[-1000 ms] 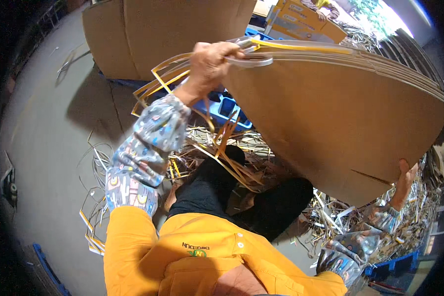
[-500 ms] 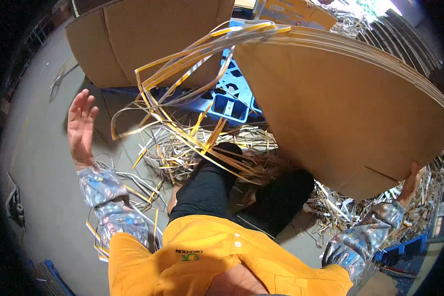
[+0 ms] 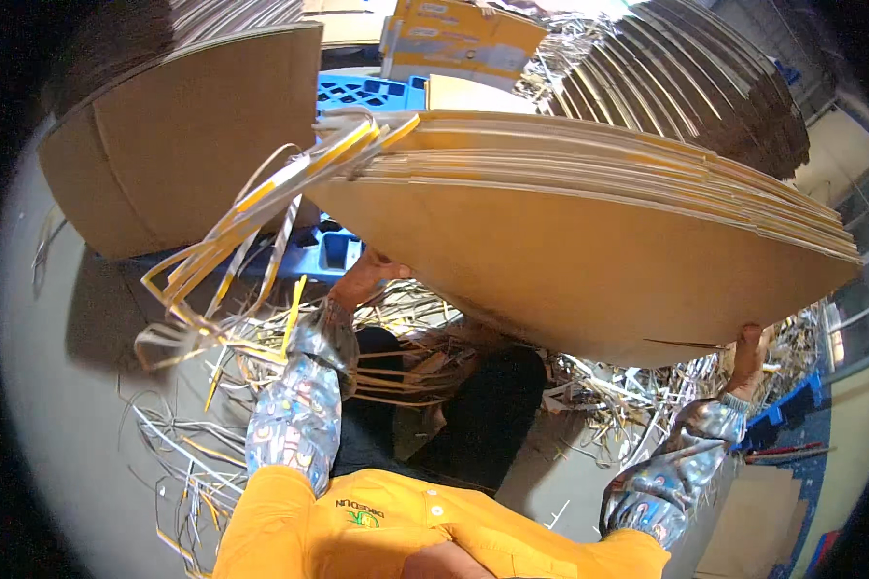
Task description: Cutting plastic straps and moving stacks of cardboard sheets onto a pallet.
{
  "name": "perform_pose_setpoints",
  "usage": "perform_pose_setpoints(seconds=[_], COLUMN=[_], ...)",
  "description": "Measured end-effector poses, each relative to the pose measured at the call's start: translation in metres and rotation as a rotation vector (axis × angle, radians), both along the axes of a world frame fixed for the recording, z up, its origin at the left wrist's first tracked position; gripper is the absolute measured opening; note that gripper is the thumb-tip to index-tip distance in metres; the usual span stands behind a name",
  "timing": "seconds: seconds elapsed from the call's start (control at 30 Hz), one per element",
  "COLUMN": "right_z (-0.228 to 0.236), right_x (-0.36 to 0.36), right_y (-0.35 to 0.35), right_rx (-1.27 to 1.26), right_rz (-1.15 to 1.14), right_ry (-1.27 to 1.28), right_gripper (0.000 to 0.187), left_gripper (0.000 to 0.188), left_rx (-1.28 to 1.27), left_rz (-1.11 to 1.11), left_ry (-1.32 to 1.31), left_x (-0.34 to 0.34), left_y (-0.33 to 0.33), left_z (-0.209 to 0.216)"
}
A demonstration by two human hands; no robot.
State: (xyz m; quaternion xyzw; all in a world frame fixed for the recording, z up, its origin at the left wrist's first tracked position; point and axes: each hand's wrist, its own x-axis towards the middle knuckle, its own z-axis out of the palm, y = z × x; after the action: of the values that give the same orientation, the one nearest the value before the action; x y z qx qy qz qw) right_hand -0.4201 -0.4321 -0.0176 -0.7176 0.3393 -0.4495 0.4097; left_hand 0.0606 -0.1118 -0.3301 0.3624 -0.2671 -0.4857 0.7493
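Note:
A thick stack of brown cardboard sheets (image 3: 570, 261) leans tilted in front of me, its layered edges facing up. My left hand (image 3: 365, 276) grips its lower left edge, with the thumb on the front face and the other fingers mostly hidden behind. At the lower right edge my right hand (image 3: 747, 362) holds the stack the same way, thumb up. Thin yellow and white cardboard strips (image 3: 246, 207) dangle in a loose bunch from the stack's upper left corner, beside my left forearm.
Another brown cardboard stack (image 3: 179, 145) stands at the left on a blue plastic pallet (image 3: 333, 253). Cut scraps (image 3: 618, 396) litter the floor under and around my legs. Behind are a row of upright cardboard sheets (image 3: 686, 87) and a yellow printed carton (image 3: 463, 43).
My left hand has come from open in the air at the left onto the stack's lower left edge. The stack has shifted left and tipped, showing more layers. My right hand keeps its hold.

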Motion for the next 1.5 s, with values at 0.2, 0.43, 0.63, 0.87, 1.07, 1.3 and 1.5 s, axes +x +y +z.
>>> perform_pose_setpoints(seconds=[0.2, 0.43, 0.63, 0.87, 1.07, 1.3, 1.5], right_z=[0.002, 0.014, 0.050, 0.019, -0.021, -0.039, -0.109], right_x=[-0.115, -0.009, 0.078, 0.149, 0.239, 0.353, 0.407], right_y=[-0.030, 0.005, -0.012, 0.100, 0.214, 0.244, 0.179], right_rx=[-0.156, -0.142, -0.347, -0.352, -0.337, -0.335, 0.165], right_rz=[-0.097, 0.003, -0.050, -0.113, 0.050, 0.293, 0.457], right_ry=[0.293, -0.025, 0.011, -0.022, -0.236, -0.529, -0.920], right_gripper=[0.049, 0.066, 0.059, 0.058, 0.062, 0.068, 0.067], left_gripper=[0.059, 0.062, 0.056, 0.043, 0.060, 0.042, 0.052], left_rx=[-0.002, -0.036, 0.143, 0.374, -0.110, -0.032, 0.130], left_rz=[-0.020, 0.099, 0.274, 0.660, 1.025, 1.326, 1.493], left_ry=[-0.147, -0.106, -0.134, -0.637, -0.157, -0.640, -0.722], left_x=[0.005, -0.012, -0.005, 0.117, 0.159, 0.189, 0.130], left_y=[-0.026, -0.040, 0.002, 0.133, 0.235, 0.350, 0.318], left_z=[0.009, -0.038, -0.052, -0.026, 0.130, 0.242, 0.299])
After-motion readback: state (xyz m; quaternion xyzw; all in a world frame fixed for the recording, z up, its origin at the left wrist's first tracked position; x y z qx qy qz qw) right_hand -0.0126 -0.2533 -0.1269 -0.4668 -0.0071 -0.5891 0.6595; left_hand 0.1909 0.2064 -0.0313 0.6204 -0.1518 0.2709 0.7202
